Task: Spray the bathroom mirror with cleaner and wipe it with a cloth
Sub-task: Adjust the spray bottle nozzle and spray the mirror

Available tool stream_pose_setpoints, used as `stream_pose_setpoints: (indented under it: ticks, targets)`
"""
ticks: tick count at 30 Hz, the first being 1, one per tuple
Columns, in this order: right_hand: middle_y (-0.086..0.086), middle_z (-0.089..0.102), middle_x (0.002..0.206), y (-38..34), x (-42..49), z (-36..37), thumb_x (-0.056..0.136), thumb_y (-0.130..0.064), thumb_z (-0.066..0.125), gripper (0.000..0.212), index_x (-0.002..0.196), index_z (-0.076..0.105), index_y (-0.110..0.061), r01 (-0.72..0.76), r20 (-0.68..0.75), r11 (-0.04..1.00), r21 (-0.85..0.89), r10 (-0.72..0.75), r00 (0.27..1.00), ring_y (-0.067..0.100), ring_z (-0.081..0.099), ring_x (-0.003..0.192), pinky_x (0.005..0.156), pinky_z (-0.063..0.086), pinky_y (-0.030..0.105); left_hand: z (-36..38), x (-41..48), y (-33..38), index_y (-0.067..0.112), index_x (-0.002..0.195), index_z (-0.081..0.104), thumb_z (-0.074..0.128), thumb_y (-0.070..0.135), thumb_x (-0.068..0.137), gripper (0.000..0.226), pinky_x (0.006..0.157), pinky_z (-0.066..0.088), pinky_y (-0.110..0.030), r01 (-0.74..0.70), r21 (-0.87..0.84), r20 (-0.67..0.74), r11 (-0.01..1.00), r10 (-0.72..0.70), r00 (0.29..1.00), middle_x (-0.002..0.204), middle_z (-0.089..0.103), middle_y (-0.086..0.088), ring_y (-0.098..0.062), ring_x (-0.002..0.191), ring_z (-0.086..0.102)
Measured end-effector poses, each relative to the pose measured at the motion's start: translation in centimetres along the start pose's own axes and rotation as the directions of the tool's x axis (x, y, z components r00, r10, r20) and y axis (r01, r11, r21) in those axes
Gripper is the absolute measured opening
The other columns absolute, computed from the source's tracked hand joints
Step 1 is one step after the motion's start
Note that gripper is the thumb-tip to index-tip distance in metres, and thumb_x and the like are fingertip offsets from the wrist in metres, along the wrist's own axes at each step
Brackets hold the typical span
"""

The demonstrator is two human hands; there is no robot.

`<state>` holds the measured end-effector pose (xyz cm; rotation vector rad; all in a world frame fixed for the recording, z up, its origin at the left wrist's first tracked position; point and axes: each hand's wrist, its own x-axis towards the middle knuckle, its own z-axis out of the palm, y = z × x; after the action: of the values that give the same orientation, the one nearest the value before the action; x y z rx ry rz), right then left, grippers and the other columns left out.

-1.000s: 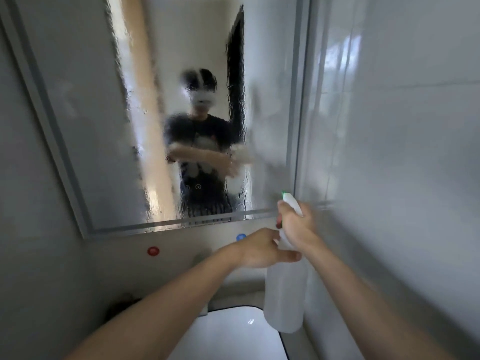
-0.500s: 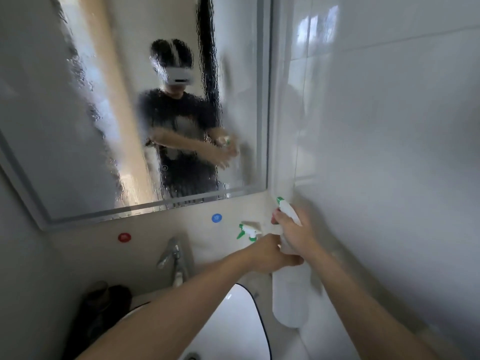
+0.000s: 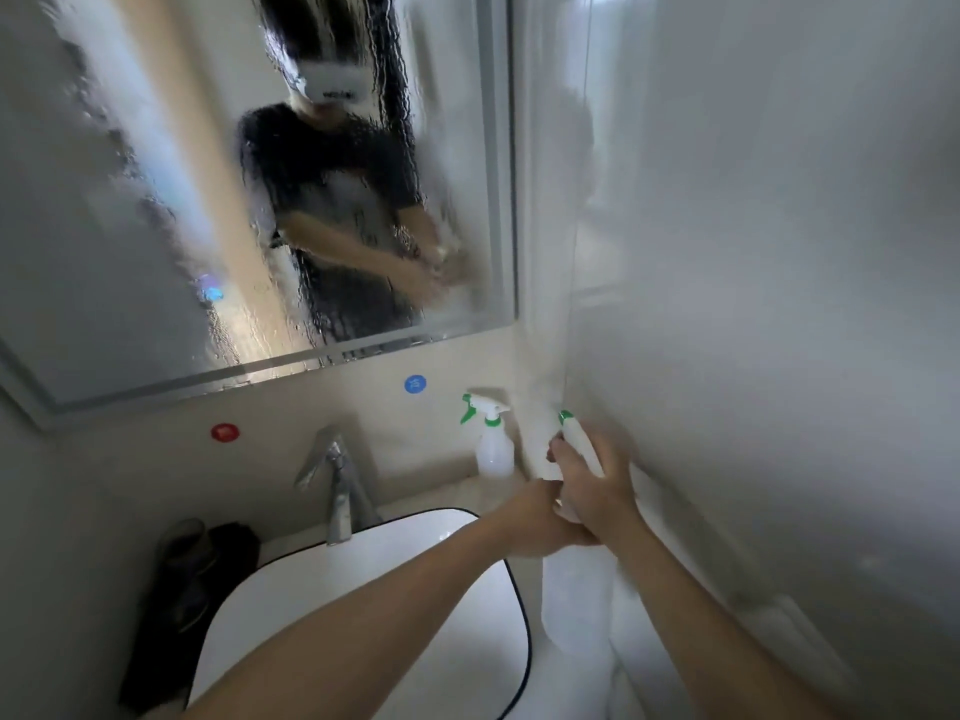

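Gripping the spray bottle (image 3: 576, 600) at its neck, the right hand (image 3: 597, 491) and left hand (image 3: 530, 522) both curl round it beside the sink (image 3: 322, 605), near the right wall (image 3: 779, 252); the wet, streaked mirror (image 3: 130, 226) hangs above.

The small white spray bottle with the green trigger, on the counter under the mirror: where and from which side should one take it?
Grip the small white plastic spray bottle at the narrow neck under its green-trimmed head, coming from the front over the white sink. It stands upright near the beige wall; the large translucent bottle, held by left hand and right hand, blocks its right.
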<state>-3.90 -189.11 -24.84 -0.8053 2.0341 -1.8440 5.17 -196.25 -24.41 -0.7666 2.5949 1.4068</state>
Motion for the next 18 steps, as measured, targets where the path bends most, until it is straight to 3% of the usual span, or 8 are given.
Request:
stream_pose_setpoints:
  ticks: [4,9,11,14,16,18]
  targets:
    - [-0.019,0.067,0.072,2.4,-1.4,-1.0,0.093,-0.018,0.067,0.021,0.081,0.069,-0.035,-0.090,0.041,0.996,0.020,0.089,0.995,-0.006,0.060,0.064,0.055,0.047,0.007,2.2,0.7,-1.6,0.024,0.110,0.070,0.080,0.040,0.079,0.036,0.097,0.056,-0.040,0.019,0.011,0.011,1.000,-0.019,1.000,0.105,0.075,0.004,-0.017,0.100,0.070]
    - [0.002,0.069,0.099,5.1,-3.0,-1.8,0.091,-0.013,0.071,0.016,0.105,0.065,-0.019,-0.201,0.057,0.980,-0.006,0.201,0.978,-0.005,0.065,0.072,0.049,0.046,0.007,4.8,1.3,-3.1,0.020,0.116,0.069,0.078,0.038,0.083,0.039,0.096,0.055,-0.041,0.040,0.048,-0.001,0.998,-0.040,0.999,0.112,0.074,-0.003,-0.022,0.105,0.068]
    - [0.003,0.070,0.095,5.9,-3.9,-2.1,0.090,-0.014,0.072,0.014,0.099,0.064,-0.021,-0.211,0.048,0.976,-0.054,0.214,0.976,-0.005,0.066,0.069,0.053,0.047,0.007,5.5,1.5,-3.6,0.023,0.110,0.068,0.073,0.042,0.083,0.034,0.092,0.056,-0.043,0.044,0.122,-0.004,0.992,-0.044,0.999,0.108,0.074,-0.002,-0.023,0.101,0.068]
    - [-0.004,0.064,0.085,7.1,-4.6,-2.5,0.088,-0.016,0.070,0.026,0.075,0.057,-0.034,-0.121,0.039,0.948,-0.296,0.139,0.990,0.002,0.062,0.073,0.059,0.039,0.004,6.3,2.0,-4.6,0.036,0.088,0.057,0.053,0.052,0.072,0.023,0.084,0.056,-0.043,0.089,0.188,-0.020,0.978,-0.086,0.996,0.098,0.071,0.004,-0.022,0.094,0.066]
    - [-0.007,0.060,0.079,7.9,-4.9,-2.7,0.088,-0.021,0.070,0.029,0.067,0.054,-0.032,-0.081,0.061,0.901,-0.427,0.118,0.991,0.009,0.058,0.071,0.057,0.035,0.009,6.8,2.3,-5.6,0.037,0.094,0.056,0.044,0.062,0.068,0.038,0.085,0.053,-0.041,0.106,0.285,-0.040,0.953,-0.099,0.994,0.100,0.070,0.007,-0.023,0.099,0.063]
    - [-0.008,0.059,0.080,8.6,-5.2,-2.9,0.091,-0.028,0.070,0.016,0.076,0.063,-0.025,-0.075,0.077,0.862,-0.502,0.130,0.989,0.013,0.058,0.072,0.058,0.035,0.014,7.7,2.7,-7.0,0.033,0.114,0.059,0.043,0.067,0.071,0.056,0.088,0.048,-0.040,0.101,0.355,-0.071,0.929,-0.080,0.994,0.104,0.071,0.005,-0.026,0.107,0.057]
